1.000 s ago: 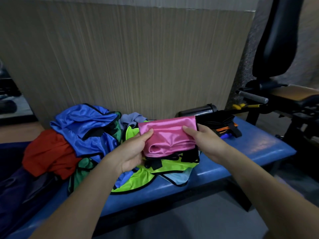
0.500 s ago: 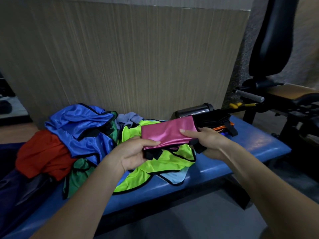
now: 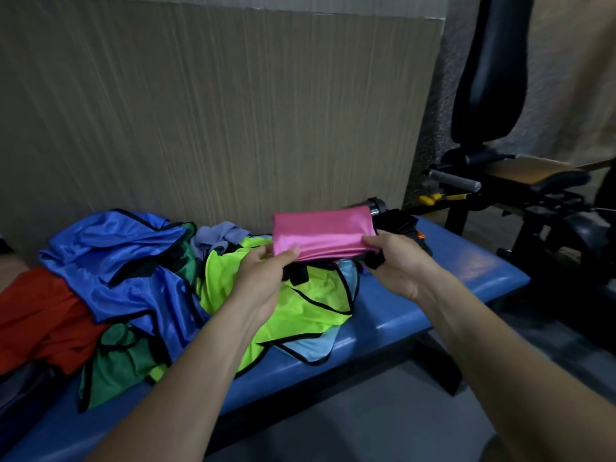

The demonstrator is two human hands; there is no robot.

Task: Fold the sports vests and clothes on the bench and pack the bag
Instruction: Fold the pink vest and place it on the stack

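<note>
The left hand [image 3: 263, 278] and right hand [image 3: 396, 265] each pinch an end of the folded pink vest [image 3: 321, 236], thumbs on top, holding it above the blue bench [image 3: 416, 311]. Under it lies a yellow-green vest [image 3: 300, 305]; blue [image 3: 126, 261], green [image 3: 123, 365] and red [image 3: 40, 315] clothes pile leftward. A dark bottle [image 3: 375, 205] lies behind.

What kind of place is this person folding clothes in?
Most likely a gym or sports changing area. A padded blue bench holds a heap of bright team vests, like the blue vest, and a black exercise machine with a padded backrest stands on the right.
</note>
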